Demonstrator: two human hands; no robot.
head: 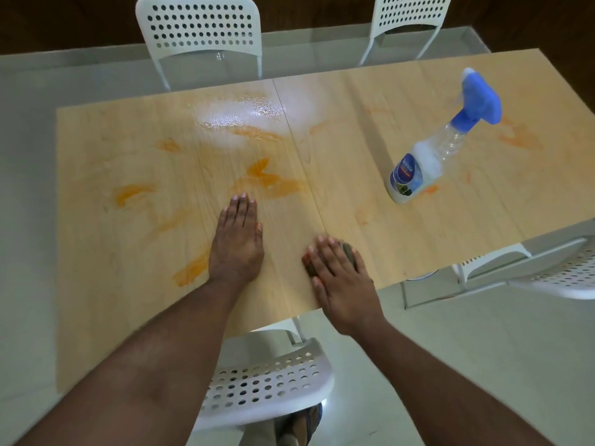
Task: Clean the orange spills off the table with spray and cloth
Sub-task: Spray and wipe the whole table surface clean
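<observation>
Pale grey floor surrounds a light wooden table (354, 194), seen from above by a person standing at its near edge. Orange spills (267, 180) streak the tabletop: smears toward nine o'clock, a thick patch at the centre, fainter marks toward three o'clock. A wet, shiny sprayed patch (244, 119) sits at twelve o'clock, probably wetted to loosen the stains.

White perforated chairs (199, 33) stand at eleven, one and four o'clock, with another tucked in at six o'clock.

The spray bottle (444, 140), clear with a blue trigger, stands upright at two o'clock, well apart from both hands, apparently parked out of the wiping path.

The left hand (236, 243) lies flat on the bare wood just below the central spill, fingers straight and together, likely bracing the body.

The right hand (338, 278), at five o'clock near the table's edge, presses down with straight fingers on a small dark cloth (349, 251), mostly hidden beneath it, seemingly ready to wipe. Most stains remain uncleaned.
</observation>
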